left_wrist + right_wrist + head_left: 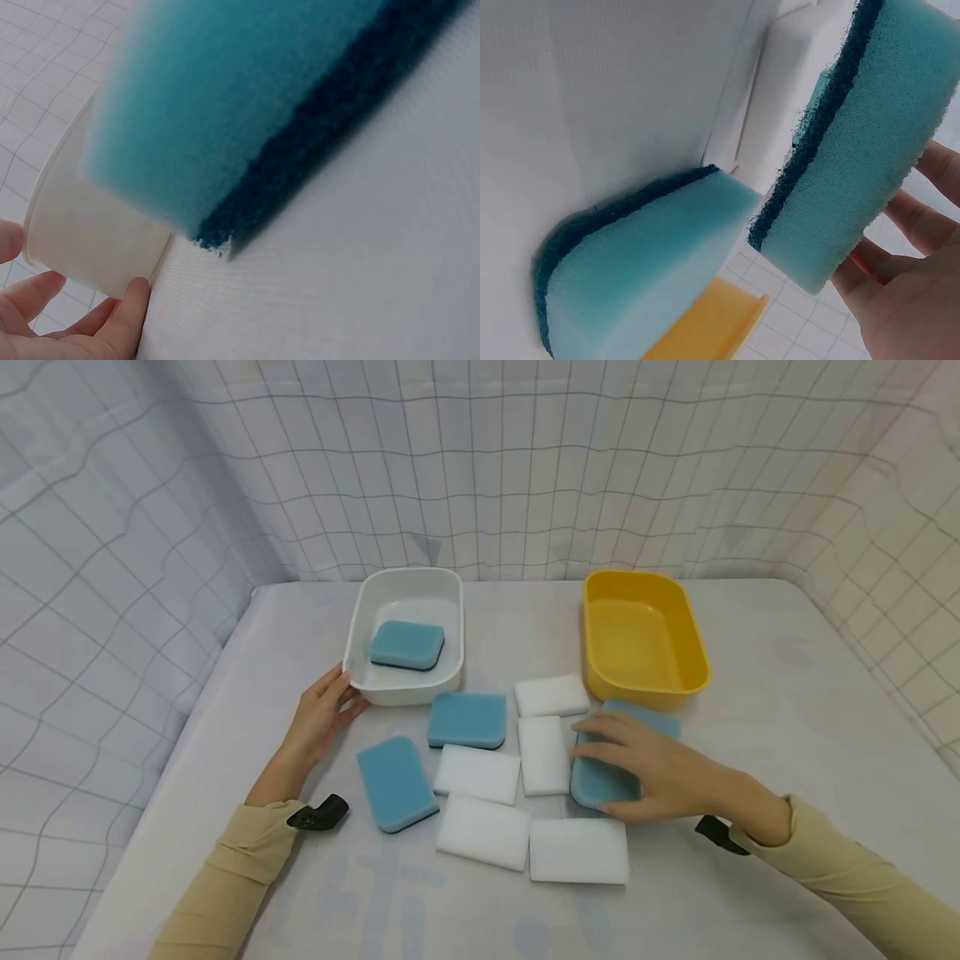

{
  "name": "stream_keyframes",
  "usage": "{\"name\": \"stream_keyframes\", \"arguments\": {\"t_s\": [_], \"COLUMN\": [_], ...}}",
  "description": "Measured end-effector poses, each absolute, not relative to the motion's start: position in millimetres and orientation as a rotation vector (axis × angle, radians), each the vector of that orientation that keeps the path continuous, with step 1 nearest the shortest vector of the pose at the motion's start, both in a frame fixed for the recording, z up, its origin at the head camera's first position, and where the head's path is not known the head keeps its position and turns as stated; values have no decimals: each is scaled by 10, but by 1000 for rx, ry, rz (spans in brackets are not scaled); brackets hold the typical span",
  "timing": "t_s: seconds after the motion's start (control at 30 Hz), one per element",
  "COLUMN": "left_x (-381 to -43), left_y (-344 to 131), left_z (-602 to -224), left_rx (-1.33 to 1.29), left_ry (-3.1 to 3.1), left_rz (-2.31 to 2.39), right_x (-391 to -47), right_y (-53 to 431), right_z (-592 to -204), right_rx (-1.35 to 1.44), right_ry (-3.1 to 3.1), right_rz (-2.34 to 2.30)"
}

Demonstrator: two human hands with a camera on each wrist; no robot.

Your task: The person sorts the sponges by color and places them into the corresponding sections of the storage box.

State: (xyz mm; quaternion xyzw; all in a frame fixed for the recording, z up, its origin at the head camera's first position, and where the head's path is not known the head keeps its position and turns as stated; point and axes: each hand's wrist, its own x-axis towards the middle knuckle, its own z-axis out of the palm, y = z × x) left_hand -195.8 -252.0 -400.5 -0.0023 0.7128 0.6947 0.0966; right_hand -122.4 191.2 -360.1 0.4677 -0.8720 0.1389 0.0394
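Observation:
My left hand [321,714] is at the near left corner of a white tub [405,695], fingertips against its outer wall; the left wrist view shows this hand [75,319] at the wall and base. One blue sponge [407,643] lies inside the tub. With its fingers across the foam side, my right hand [660,768] holds a blue sponge [603,783]. The right wrist view shows that sponge [862,142] raised off the table, its dark scouring side facing down. Another blue sponge [652,717], partly hidden by this hand, lies by the yellow tub [648,697].
Two more blue sponges [468,720] [397,783] lie near the white tub. Several white sponge blocks [483,831] are spread over the middle of the table. Nothing lies inside the yellow tub. Grid-patterned curtains [495,468] stand behind and beside the table.

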Motion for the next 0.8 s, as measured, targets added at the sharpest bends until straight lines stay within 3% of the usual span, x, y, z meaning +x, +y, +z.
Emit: {"name": "stream_keyframes", "arguments": {"t_s": [0.8], "left_x": [-1960], "left_y": [-2512], "left_z": [-4002], "left_rx": [-22], "left_ry": [2086], "left_rz": [2086], "right_x": [-1341], "right_y": [1916], "right_z": [-3433], "right_rx": [1437], "right_ry": [-2553], "right_rz": [400]}}
